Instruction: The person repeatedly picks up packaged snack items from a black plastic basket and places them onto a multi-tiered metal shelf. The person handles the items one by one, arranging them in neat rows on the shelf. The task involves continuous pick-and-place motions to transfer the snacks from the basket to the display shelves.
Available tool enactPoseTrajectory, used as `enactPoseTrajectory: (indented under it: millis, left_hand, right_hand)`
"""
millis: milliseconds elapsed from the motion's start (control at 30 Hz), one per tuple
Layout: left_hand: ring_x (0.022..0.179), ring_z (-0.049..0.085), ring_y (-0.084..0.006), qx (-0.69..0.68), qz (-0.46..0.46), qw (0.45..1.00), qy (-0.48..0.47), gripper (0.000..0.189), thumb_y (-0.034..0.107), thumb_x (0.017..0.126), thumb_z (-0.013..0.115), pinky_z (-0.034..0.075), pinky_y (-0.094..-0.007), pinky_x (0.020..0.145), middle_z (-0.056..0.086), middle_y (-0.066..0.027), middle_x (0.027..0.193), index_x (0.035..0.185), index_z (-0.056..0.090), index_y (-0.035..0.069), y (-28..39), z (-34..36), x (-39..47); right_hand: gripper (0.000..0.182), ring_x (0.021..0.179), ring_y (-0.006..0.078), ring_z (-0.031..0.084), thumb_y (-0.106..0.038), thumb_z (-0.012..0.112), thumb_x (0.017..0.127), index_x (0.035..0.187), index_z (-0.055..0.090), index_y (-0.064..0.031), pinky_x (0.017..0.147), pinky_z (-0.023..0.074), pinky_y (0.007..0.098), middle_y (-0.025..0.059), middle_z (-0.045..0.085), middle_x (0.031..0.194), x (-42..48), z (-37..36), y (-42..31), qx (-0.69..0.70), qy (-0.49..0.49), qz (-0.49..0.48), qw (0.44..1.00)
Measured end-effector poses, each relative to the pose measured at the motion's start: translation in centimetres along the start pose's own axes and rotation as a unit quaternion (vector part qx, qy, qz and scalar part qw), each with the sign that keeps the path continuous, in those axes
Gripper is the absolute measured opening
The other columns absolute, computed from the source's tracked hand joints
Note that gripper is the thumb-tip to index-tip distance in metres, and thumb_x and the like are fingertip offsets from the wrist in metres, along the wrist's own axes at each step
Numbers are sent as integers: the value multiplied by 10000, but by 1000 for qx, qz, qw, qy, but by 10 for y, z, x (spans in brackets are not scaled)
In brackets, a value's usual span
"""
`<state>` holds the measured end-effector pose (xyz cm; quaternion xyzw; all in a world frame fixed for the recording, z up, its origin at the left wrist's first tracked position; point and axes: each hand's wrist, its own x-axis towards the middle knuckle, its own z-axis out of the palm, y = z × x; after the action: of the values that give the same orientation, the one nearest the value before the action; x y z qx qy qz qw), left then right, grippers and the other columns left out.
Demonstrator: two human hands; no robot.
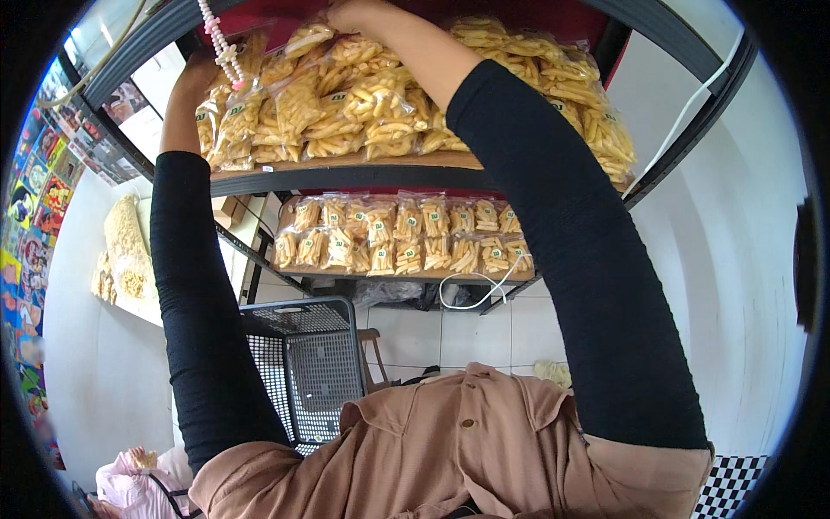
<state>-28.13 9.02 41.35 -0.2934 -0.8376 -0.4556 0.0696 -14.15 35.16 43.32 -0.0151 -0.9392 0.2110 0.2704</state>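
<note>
Both my arms reach up to the upper shelf [363,178] of a black metal rack. Clear plastic bags of yellow snack sticks [379,97] are piled there, several with a green printed label. My left hand [202,68] is at the far left of the pile, beside the bags; its fingers are hidden. At the top edge of the view, my right hand [350,14] is over the back of the pile, close to a bag of snacks [309,40]. Its fingers are cut off, so I cannot tell whether it grips that bag.
A string of pink and white beads [224,48] hangs before the rack. Smaller snack bags [408,227] stand in rows on the lower shelf, with a white cable [473,298] dangling there. Below sits a black plastic crate [324,363]. A large snack bag [128,240] and a seated person [139,483] are left.
</note>
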Motion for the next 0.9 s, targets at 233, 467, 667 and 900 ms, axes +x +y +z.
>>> enactPoseTrajectory:
  millis: [233,467,667,900]
  left_hand:
    - [982,571,-259,52,23,998,-18,442,319,819,596,459,-392,823,610,-142,1099,1190,550,83,-17,18,20]
    - [1003,562,-344,540,244,802,76,433,431,769,600,454,-475,822,597,-159,1111,1139,585,208,-119,-69,82]
    - [992,604,-309,179,47,958,220,364,374,859,548,470,-425,822,652,-143,1021,1104,658,129,-10,14,-20]
    - [939,587,-195,-34,91,895,436,254,106,879,563,462,-312,831,590,-109,1074,1113,629,30,64,73,-191]
  right_hand:
    - [577,1209,333,477,-453,442,850,1296,494,-92,970,399,421,180,477,1338,-20,0,-4,-8,175,198,964]
    - [501,1260,392,372,-420,472,876,1205,569,-55,1007,322,505,187,466,1333,-54,-44,-55,-106,-39,34,993]
    - [461,1184,389,425,-375,554,874,1147,585,-5,985,336,515,208,475,1295,-145,-77,-39,-71,45,-27,996]
    - [231,1039,258,538,-163,640,845,1035,643,-31,911,418,364,100,551,1063,-309,-129,-25,67,64,-127,988]
